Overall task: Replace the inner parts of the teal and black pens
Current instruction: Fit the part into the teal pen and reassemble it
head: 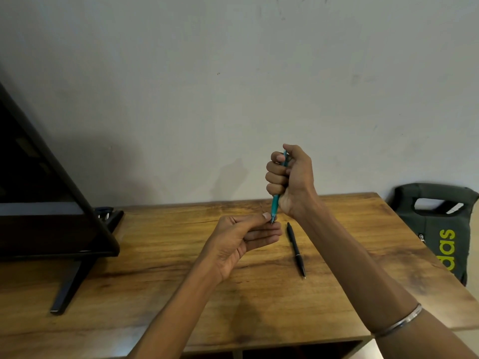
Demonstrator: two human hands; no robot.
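My right hand (287,177) grips the teal pen (275,206) in a fist, holding it upright above the wooden table (181,268) with its tip pointing down. My left hand (242,237) pinches the pen's lower tip between thumb and forefinger; its other fingers lie loosely extended. Most of the teal barrel is hidden inside the right fist. The black pen (296,250) lies on the table just right of my left hand, tip toward me, untouched.
A dark monitor (46,193) on a stand (70,286) fills the table's left side. A dark green bag (438,224) with yellow lettering sits beyond the table's right edge. A pale wall runs behind. The table's front edge is near my forearms.
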